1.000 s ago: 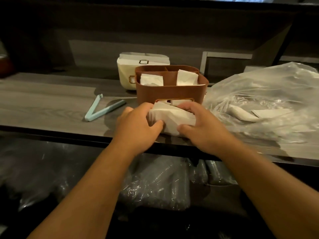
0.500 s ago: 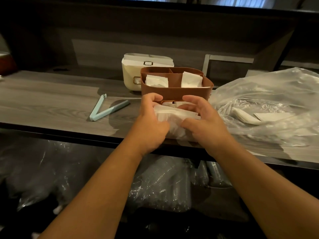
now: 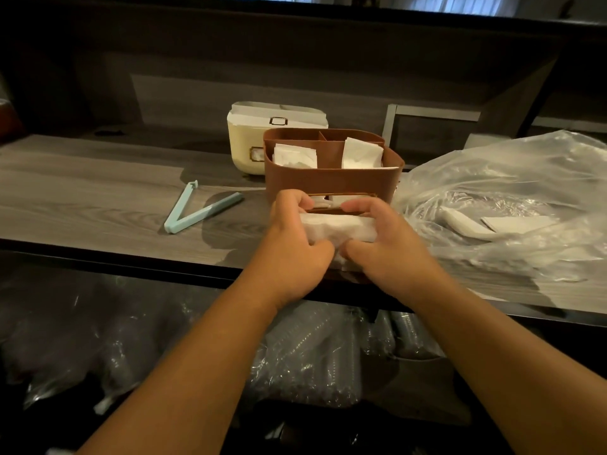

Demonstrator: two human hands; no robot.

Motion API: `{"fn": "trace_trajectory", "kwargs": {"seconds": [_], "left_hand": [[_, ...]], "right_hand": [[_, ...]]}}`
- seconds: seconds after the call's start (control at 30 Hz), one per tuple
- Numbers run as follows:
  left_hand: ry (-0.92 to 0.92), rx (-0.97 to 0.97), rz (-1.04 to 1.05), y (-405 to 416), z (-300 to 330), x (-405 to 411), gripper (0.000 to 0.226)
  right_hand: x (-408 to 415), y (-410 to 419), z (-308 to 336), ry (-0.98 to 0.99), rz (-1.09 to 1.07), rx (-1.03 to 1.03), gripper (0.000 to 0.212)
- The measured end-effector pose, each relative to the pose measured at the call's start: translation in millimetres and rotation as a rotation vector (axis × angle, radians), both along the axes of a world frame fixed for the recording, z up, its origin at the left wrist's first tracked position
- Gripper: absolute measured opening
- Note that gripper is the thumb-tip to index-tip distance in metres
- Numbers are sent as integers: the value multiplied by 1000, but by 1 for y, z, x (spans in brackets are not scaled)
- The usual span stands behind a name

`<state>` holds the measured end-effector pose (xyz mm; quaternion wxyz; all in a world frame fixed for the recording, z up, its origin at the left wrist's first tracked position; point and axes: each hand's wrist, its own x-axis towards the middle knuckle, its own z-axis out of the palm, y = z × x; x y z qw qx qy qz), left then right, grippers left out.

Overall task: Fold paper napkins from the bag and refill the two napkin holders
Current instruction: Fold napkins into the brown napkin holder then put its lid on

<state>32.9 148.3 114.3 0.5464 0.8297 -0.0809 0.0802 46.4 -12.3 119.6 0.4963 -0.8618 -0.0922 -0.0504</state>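
A wad of white paper napkins (image 3: pixel 338 229) sits between my two hands just in front of the brown napkin holder (image 3: pixel 331 180). My left hand (image 3: pixel 295 244) grips its left end and my right hand (image 3: pixel 386 244) grips its right end, fingers curled over the top and thumbs underneath. The brown holder has folded napkins standing in its two front compartments. Behind it stands a cream napkin holder (image 3: pixel 244 144) with white paper on top. The clear plastic bag (image 3: pixel 512 198) lies to the right with folded napkins inside.
A light blue bag clip (image 3: pixel 197 211) lies open on the grey wooden counter (image 3: pixel 82 198) to the left. Below the counter's front edge are plastic-wrapped stacks of clear cups (image 3: pixel 312 362). A dark wall and shelf rise behind.
Both hands have kept hold of the napkin wad, lifted it slightly off the counter toward the brown holder's front, then drew their thumbs close together underneath it.
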Motion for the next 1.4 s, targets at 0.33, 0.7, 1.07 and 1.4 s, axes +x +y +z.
{"fn": "trace_trajectory", "kwargs": {"seconds": [0.33, 0.7, 1.07, 1.4], "left_hand": [[-85, 34, 188, 15, 106, 26, 26], [184, 579, 146, 21, 149, 86, 14], [163, 826, 67, 28, 135, 100, 21], [176, 924, -75, 44, 138, 111, 30]], "right_hand": [[53, 3, 120, -131, 5, 2, 63], [150, 44, 150, -85, 307, -733, 66], [143, 62, 131, -297, 375, -834, 46], [137, 61, 142, -5, 484, -973, 36]]}}
